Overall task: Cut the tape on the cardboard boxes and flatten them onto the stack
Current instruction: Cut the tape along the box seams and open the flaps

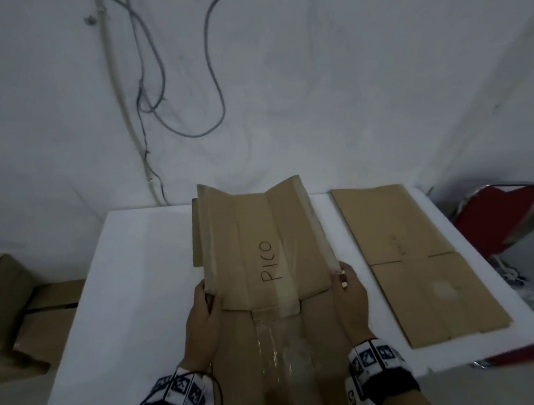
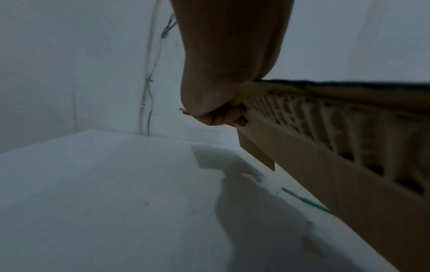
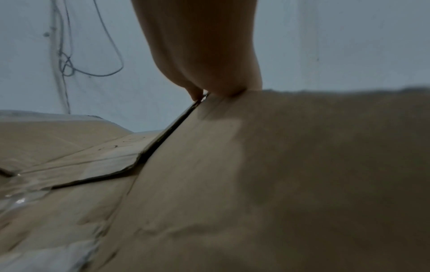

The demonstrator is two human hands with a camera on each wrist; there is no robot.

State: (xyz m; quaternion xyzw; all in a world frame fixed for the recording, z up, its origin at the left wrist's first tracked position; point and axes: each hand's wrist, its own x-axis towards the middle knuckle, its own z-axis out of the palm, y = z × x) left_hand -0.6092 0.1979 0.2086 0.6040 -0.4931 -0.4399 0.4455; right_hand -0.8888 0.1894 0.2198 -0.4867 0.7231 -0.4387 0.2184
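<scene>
Left hand (image 1: 203, 304) and right hand (image 1: 349, 291) extended forward, fingers curled.

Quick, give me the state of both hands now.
Left hand: grips the PICO box's left edge.
Right hand: grips its right edge.

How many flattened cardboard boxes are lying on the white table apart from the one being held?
1: a flattened box on the table's right side. More layers may lie hidden under it.

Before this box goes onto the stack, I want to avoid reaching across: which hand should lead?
Right. The stack lies on the table's right side, beside the right hand. Both hands grip the box, but the left hand is on its far edge.
</scene>
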